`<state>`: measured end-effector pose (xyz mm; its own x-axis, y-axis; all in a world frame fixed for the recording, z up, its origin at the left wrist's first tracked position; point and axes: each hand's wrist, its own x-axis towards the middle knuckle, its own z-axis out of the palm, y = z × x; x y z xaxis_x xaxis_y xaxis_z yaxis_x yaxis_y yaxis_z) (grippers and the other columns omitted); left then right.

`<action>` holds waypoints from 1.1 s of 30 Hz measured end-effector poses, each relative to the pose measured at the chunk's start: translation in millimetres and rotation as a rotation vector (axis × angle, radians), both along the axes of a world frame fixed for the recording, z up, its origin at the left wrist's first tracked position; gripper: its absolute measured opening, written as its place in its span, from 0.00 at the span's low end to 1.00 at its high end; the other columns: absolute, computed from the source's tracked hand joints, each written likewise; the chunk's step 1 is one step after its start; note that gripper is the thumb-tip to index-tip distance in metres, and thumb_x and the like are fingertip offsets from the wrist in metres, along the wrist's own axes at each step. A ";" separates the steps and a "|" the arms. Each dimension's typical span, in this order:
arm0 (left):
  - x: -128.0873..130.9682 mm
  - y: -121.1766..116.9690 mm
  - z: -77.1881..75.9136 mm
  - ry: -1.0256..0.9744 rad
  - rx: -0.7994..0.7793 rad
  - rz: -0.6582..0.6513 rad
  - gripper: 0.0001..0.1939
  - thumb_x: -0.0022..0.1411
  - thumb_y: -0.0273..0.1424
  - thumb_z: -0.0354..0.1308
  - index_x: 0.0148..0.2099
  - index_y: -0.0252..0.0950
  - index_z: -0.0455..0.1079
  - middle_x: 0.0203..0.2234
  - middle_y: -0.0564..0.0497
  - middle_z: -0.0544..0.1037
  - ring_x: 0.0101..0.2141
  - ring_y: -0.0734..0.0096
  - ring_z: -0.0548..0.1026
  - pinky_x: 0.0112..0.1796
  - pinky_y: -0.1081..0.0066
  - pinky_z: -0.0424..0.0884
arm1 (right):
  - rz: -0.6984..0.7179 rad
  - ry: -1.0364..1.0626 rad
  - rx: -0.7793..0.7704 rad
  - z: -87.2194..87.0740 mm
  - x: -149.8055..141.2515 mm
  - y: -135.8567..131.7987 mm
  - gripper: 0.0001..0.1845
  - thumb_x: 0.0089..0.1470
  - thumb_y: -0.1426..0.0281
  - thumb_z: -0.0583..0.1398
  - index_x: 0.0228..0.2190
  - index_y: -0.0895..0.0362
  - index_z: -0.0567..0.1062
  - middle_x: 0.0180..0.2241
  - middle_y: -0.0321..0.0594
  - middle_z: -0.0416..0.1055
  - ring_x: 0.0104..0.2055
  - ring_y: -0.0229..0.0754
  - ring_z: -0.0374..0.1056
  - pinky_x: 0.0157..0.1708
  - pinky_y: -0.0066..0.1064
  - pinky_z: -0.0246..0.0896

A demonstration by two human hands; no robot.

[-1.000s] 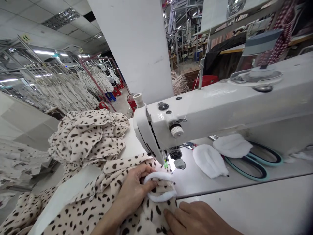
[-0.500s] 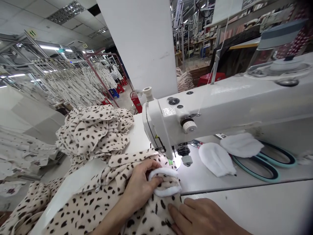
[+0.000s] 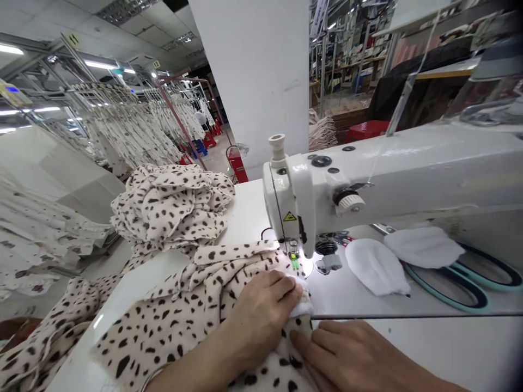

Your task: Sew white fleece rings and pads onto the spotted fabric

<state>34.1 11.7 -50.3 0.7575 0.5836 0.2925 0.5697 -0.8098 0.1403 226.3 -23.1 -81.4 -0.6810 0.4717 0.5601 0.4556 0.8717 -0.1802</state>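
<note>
A white sewing machine (image 3: 368, 185) stands on a white table (image 3: 245, 201), with a spotted heap (image 3: 171, 204) at the far left. At the near edge, spotted cloth (image 3: 171, 321) lies just short of the needle (image 3: 293, 250) (no stitching shows yet). The left hand (image 3: 265, 310) presses closed fingers on a white pad (image 3: 300, 302); the right hand (image 3: 359, 354) lies spread on the cloth. Two more pads (image 3: 376, 267) and shears (image 3: 449, 286) sit right of the needle.

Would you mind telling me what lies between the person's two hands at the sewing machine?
Spotted cream fabric lies between the left hand and right hand in the head view, with a white padded edge at its top.
</note>
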 end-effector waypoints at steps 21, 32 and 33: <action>-8.6 2.2 11.4 -0.170 -0.218 -0.003 0.14 0.63 0.23 0.51 0.49 0.31 0.72 0.44 0.44 0.78 0.49 0.64 0.73 0.54 0.66 0.68 | -0.068 -0.129 0.154 -10.1 -1.7 19.1 0.12 0.59 0.80 0.50 0.36 0.58 0.71 0.35 0.44 0.71 0.35 0.43 0.69 0.26 0.30 0.64; -8.7 -2.1 2.2 -0.165 -0.156 0.103 0.13 0.67 0.27 0.49 0.51 0.33 0.71 0.47 0.45 0.78 0.51 0.63 0.73 0.58 0.61 0.64 | -0.188 0.068 0.347 -4.7 -2.5 9.0 0.19 0.56 0.84 0.48 0.37 0.60 0.76 0.41 0.45 0.79 0.45 0.40 0.74 0.53 0.34 0.66; -8.6 -1.2 2.2 -0.159 -0.153 0.108 0.13 0.67 0.27 0.49 0.51 0.33 0.70 0.47 0.45 0.78 0.51 0.63 0.73 0.58 0.61 0.65 | -0.182 0.049 0.332 -4.8 -2.5 10.2 0.19 0.56 0.84 0.48 0.37 0.60 0.75 0.41 0.46 0.79 0.46 0.40 0.74 0.53 0.34 0.66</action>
